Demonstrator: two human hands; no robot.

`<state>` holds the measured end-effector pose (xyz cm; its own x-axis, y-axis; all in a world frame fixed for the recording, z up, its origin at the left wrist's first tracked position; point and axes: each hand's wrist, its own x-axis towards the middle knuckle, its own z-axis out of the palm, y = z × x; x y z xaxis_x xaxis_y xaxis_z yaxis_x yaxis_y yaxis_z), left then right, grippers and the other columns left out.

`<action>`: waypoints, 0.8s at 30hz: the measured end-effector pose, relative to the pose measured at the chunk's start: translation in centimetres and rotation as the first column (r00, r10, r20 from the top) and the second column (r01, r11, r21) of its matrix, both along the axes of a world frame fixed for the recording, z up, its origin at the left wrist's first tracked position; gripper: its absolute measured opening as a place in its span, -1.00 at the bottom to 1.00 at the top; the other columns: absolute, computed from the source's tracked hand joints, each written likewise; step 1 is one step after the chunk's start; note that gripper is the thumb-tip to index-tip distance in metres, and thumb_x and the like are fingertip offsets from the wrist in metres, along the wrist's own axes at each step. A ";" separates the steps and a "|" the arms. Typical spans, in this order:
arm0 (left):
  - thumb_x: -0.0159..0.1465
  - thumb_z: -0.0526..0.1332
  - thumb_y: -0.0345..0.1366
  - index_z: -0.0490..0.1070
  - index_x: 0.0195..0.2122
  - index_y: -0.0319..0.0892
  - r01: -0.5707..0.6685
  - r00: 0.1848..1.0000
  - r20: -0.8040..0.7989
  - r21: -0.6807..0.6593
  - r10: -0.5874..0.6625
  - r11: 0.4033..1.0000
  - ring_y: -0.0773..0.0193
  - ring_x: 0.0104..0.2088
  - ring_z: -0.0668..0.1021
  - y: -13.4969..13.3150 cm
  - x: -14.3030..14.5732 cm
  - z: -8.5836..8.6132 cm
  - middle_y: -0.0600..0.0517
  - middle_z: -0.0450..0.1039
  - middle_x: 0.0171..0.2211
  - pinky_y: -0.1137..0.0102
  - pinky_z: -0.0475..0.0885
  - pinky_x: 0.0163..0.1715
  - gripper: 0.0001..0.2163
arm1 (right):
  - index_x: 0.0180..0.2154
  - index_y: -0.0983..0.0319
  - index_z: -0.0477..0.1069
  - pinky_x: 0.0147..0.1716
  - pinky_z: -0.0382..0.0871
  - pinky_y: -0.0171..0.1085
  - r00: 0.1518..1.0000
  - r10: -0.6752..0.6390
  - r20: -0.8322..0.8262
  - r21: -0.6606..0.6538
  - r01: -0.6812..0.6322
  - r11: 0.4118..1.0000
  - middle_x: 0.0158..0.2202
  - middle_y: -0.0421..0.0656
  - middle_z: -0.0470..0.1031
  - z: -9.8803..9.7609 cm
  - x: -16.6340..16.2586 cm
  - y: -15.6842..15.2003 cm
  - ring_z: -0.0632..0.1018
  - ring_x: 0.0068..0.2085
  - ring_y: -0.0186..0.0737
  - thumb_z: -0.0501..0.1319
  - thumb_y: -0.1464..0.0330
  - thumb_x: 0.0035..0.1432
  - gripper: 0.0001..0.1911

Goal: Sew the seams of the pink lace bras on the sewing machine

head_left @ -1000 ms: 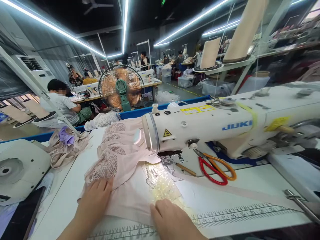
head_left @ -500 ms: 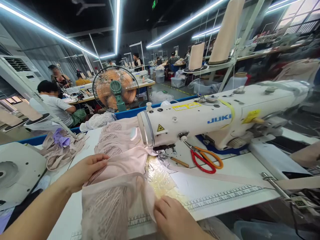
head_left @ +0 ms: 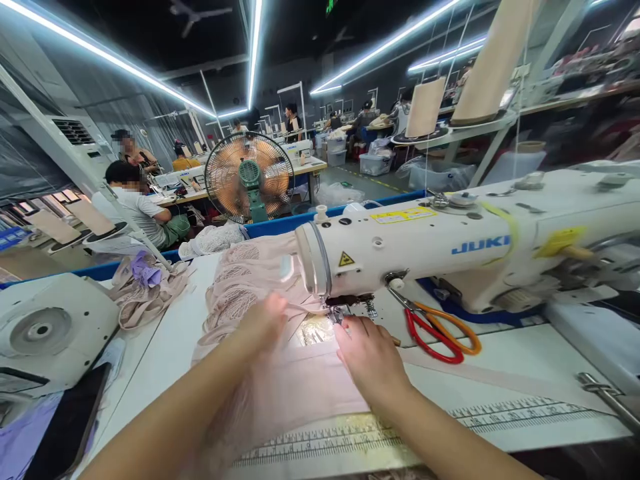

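Note:
A white Juki sewing machine (head_left: 450, 250) stands across the table. Pale pink lace fabric (head_left: 245, 287) lies under its needle end and spreads toward me. My left hand (head_left: 263, 323) rests on the pink fabric just left of the presser foot (head_left: 337, 312), fingers closed down on the cloth. My right hand (head_left: 373, 357) presses the fabric right in front of the presser foot, fingertips pinching its edge. A pink strap (head_left: 490, 377) runs off to the right along the table.
Red and orange scissors (head_left: 437, 330) lie under the machine arm. A heap of beige pieces (head_left: 145, 290) and another machine (head_left: 45, 330) sit at left. A ruler strip (head_left: 450, 423) lines the table's front edge. An orange fan (head_left: 249, 175) and seated workers are behind.
Both hands moved forward from the table's front edge to the presser foot. The fabric, lifted and folded half a second ago, now lies flat under the needle end.

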<state>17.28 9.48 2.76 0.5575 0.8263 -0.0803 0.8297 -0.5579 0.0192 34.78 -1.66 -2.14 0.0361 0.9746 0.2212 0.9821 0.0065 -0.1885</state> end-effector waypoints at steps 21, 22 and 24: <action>0.27 0.05 -0.33 0.44 -0.23 -0.18 0.374 0.921 0.136 -0.038 -0.366 0.927 0.18 -0.13 0.50 -0.4 3.6 -3.3 -0.05 0.47 -0.14 0.36 0.39 -0.10 -0.81 | 0.10 0.31 0.27 0.16 0.15 -0.11 0.825 0.554 -0.112 0.032 -0.554 0.832 0.13 -0.01 0.30 -3.9 0.1 1.4 0.26 0.17 -0.04 0.30 0.12 0.01 -0.32; 0.26 0.06 -0.33 0.44 -0.19 -0.18 0.469 0.873 0.168 -0.038 -0.457 0.882 0.19 -0.07 0.48 -1.0 3.0 -3.6 -0.05 0.46 -0.09 0.36 0.37 -0.04 -0.80 | 0.08 0.30 0.29 0.17 0.15 -0.12 0.822 0.556 -0.123 0.032 -0.556 0.830 0.11 -0.02 0.33 -3.9 0.3 1.3 0.27 0.16 -0.04 0.30 0.13 0.01 -0.35; 0.28 0.04 -0.31 0.36 -0.04 -0.22 0.572 0.796 0.234 0.010 -0.558 0.820 0.17 0.05 0.40 -1.9 2.0 -4.5 -0.10 0.38 0.04 0.30 0.30 0.07 -0.73 | 0.05 0.30 0.32 0.16 0.16 -0.11 0.818 0.558 -0.138 0.032 -0.559 0.828 0.09 -0.02 0.35 -4.0 0.5 0.9 0.28 0.15 -0.05 0.27 0.17 0.05 -0.44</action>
<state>19.27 7.60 -1.72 0.9324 0.3565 0.0601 0.3377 -0.9182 0.2071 35.25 -0.80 -6.15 -0.4865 0.8386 0.2449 0.7752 0.5437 -0.3218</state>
